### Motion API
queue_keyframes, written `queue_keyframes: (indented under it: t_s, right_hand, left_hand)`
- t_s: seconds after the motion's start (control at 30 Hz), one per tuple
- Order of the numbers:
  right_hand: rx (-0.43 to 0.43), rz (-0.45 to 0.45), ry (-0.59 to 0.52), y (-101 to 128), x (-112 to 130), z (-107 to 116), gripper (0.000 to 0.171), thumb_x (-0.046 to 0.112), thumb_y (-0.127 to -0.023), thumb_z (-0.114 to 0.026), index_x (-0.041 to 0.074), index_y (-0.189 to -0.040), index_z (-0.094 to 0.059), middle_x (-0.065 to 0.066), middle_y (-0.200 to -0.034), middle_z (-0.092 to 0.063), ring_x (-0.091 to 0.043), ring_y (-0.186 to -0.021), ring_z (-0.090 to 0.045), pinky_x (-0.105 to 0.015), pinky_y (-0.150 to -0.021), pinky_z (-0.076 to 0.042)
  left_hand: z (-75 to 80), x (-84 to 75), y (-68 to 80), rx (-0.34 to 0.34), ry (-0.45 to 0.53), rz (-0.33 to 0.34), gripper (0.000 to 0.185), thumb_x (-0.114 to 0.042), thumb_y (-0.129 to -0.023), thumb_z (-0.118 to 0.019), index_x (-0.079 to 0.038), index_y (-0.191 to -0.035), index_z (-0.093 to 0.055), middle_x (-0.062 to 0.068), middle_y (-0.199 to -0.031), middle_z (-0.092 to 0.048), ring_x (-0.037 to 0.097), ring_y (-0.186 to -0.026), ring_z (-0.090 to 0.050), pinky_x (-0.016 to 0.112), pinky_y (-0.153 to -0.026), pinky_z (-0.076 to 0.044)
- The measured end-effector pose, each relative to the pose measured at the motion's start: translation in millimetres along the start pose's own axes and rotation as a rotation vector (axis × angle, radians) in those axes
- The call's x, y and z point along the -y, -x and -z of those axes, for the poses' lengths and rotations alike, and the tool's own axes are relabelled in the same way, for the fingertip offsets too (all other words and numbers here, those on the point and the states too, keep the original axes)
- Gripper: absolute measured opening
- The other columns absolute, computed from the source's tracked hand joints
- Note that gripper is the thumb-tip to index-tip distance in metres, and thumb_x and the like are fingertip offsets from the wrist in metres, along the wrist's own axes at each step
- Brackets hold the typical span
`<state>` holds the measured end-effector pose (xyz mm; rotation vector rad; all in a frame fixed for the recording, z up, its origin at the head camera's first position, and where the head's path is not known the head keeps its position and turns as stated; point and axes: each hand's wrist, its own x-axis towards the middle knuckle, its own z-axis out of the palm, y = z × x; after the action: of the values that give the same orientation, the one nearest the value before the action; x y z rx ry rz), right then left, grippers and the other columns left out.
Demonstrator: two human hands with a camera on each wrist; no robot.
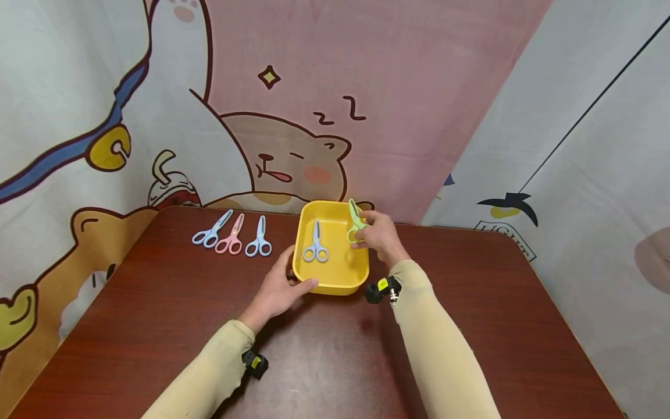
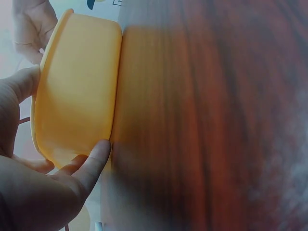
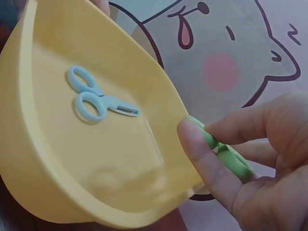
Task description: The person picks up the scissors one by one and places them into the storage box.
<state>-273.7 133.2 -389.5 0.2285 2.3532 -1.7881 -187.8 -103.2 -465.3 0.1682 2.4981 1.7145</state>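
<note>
The green scissors (image 1: 356, 224) are being pinched by the right hand (image 1: 380, 235) just over the right rim of the yellow tray (image 1: 335, 278), blades pointing away. The tray's near-left corner is being steadied by the left hand (image 1: 280, 291), fingers curled on it.

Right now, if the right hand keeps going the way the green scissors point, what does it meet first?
Probably the far rim of the yellow tray, with the right hand holding the green scissors just above it; depth is unclear.
</note>
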Motion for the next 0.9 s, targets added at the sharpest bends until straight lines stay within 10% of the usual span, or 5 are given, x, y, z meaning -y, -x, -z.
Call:
queue_keyframes:
  t_s: [0.9]
  right_hand:
    - [0.003,-0.041,0.164,-4,-4,-32,0.066,-0.013,-0.087,-0.069,0.001,-0.149,-0.051,-0.026,-0.135,-0.053,-0.030,-0.083,-0.071,-0.046,-0.083,-0.061]
  left_hand:
    - [-0.3,3.1,-2.9,0.003,0.022,-0.018,0.095,-0.018,-0.086,-0.085,-0.009,-0.161,-0.028,0.019,-0.137,-0.056,0.030,-0.111,-0.063,0.036,-0.088,-0.058]
